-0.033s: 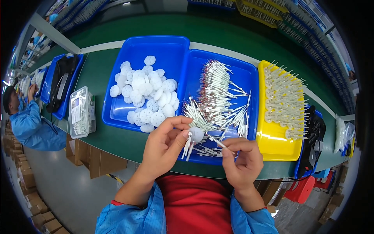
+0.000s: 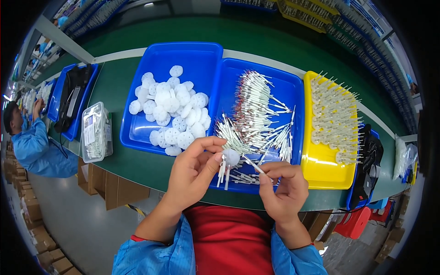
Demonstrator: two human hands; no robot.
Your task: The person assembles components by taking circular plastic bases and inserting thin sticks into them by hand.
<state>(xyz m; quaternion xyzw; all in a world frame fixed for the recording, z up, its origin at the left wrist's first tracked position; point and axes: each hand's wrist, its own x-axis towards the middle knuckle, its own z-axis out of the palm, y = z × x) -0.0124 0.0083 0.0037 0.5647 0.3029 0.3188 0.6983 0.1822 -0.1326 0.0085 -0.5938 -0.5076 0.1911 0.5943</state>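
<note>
My left hand [image 2: 192, 169] is closed, pinching a round white translucent plastic disc [image 2: 232, 157] by its edge. Several thin white sticks [image 2: 224, 173] hang down beside the disc, under my left fingertips. Between thumb and forefinger, my right hand [image 2: 286, 185] grips a slim white stick [image 2: 253, 165], its far end close to the disc; whether they touch I cannot tell. Both hands are over the near edge of a blue tray [image 2: 293, 87] heaped with similar sticks, many with dark red ends [image 2: 256, 101].
Left of it, another blue tray [image 2: 183, 50] holds a pile of white discs [image 2: 169, 105]. A yellow tray [image 2: 330, 176] carries rows of discs with upright sticks [image 2: 334, 119]. A clear plastic box [image 2: 95, 133] stands on the green table [image 2: 123, 82]. Far left sits a person in blue [image 2: 41, 146].
My right hand has shifted very slightly left with its stick. The white sticks hanging below my left fingertips have swung a little to the right.
</note>
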